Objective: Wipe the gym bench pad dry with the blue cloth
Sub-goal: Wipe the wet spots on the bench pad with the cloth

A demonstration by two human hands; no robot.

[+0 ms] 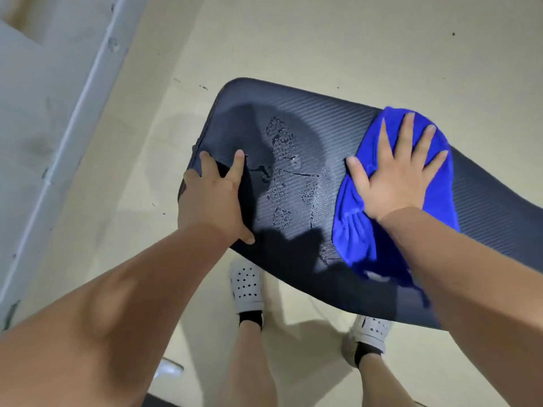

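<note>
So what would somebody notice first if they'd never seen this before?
The bright blue cloth jumps out first, spread on the right side of the dark bench pad with the right hand pressed flat on it. Next come the patches of water drops in the middle of the pad, between the cloth and the left hand, which grips the pad's left end.

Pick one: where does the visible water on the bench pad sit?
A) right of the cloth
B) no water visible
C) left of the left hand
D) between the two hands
D: the water drops lie on the bench pad between the left hand, which grips the pad's edge, and the right hand, which presses flat on the blue cloth.
</note>
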